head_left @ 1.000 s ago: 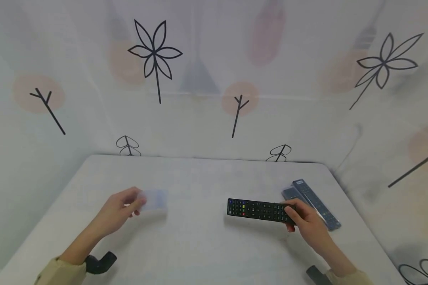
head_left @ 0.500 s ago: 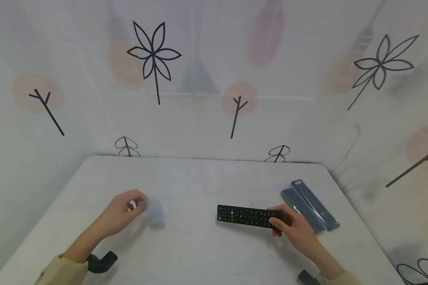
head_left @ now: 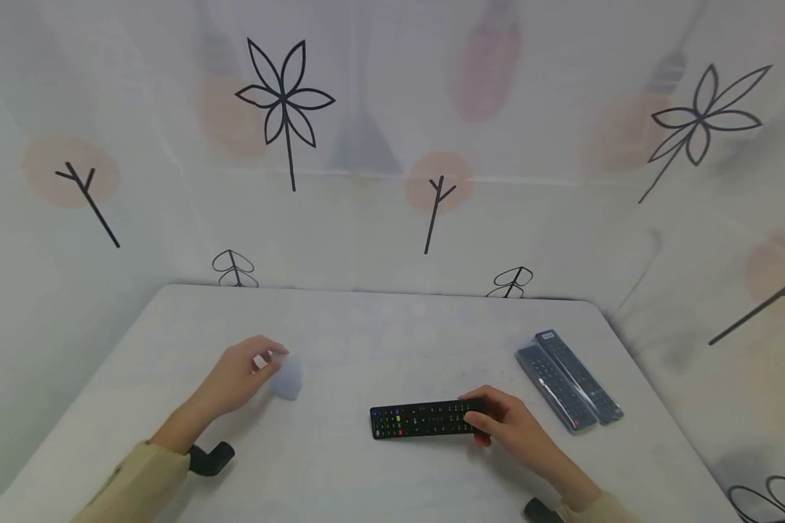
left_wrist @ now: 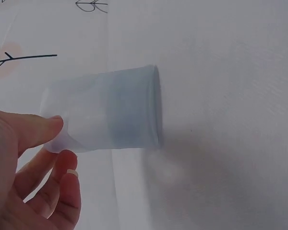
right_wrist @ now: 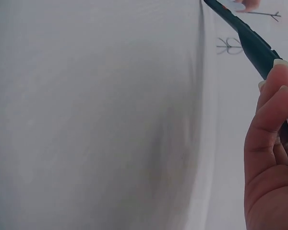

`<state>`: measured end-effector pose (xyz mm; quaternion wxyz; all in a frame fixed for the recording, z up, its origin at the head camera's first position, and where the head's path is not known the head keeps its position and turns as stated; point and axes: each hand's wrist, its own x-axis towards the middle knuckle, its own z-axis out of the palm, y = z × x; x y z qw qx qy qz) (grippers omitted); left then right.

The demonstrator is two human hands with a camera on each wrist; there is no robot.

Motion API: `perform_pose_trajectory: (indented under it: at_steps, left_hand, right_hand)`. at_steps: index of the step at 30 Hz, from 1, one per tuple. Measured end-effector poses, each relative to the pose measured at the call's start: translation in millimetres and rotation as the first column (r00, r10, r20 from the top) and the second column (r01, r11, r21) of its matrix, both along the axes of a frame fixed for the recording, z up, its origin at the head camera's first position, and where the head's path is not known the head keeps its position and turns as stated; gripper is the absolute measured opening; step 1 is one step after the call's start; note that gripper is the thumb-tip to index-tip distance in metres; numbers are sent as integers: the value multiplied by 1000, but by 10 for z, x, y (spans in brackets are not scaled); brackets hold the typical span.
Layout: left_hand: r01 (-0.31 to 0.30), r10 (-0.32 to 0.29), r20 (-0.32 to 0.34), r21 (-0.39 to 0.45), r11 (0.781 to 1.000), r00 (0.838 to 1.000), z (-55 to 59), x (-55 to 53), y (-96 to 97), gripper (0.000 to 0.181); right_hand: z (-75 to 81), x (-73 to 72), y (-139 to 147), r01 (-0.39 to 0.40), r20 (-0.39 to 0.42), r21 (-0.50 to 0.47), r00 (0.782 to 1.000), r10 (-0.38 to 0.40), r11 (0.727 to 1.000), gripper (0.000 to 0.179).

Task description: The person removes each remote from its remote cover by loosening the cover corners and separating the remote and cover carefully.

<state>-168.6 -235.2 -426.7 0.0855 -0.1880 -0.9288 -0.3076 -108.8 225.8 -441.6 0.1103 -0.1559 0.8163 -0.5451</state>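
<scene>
Between thumb and fingers, my left hand pinches one end of a small translucent, pale bluish plastic sleeve. In the left wrist view the sleeve's far end looks slightly open, and in the head view it hangs tilted from the fingertips. My right hand grips a black remote control by its right end, thumb on the button side. The remote's buttons face up and its free end points left toward the sleeve, apart from it. From the right wrist, the remote shows edge-on.
Two more remotes, a wrapped one and a longer one, lie side by side at the table's right. The white table meets a patterned cloth wall behind. Black wrist mounts sit under the forearms.
My right hand has carried the remote left and nearer to me, uncovering the wrapped remote. The left hand has shifted slightly right, and the sleeve now hangs lower and tilted.
</scene>
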Motion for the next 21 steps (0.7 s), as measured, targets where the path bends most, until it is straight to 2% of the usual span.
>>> perform_pose_trajectory:
  at_steps: [4,9,15,21]
  left_hand:
    - [-8,8,-16,7,1000,1000,-51,-94,23,21]
    - [-50,50,-1,-5,999,999,-107,-173,31,21]
    - [-77,77,36,3,997,996,-218,-230,13,22]
    - [-100,98,95,19,995,991,-254,-238,11,24]
  right_hand:
    - [26,-49,-61,-17,11,51,1000,16,999,33]
    - [40,-165,-156,15,22,95,1000,-17,995,38]
    - [12,-288,-251,42,53,53,998,-44,998,40]
    - [-1,-386,-342,77,-7,84,997,-77,994,39]
